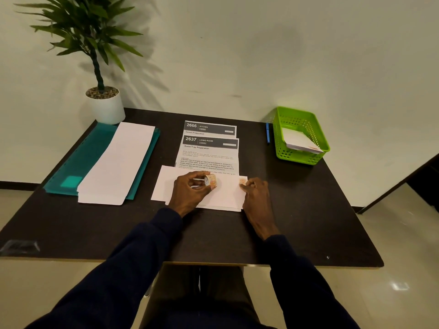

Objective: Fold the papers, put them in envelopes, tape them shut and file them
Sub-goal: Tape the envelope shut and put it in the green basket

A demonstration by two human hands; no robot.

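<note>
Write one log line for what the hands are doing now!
step: taping envelope | left hand: holds tape roll | right hand: presses tape end

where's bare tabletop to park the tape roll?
Free: the near strip of table between the envelope and the front edge, and the dark patch between the printed sheets and the green basket. Crowded: the left side, under the blank paper stack on teal folders.

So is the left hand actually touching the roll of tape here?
Touching. The head view shows the left hand gripping the tape roll between its fingertips, above the envelope.
</note>
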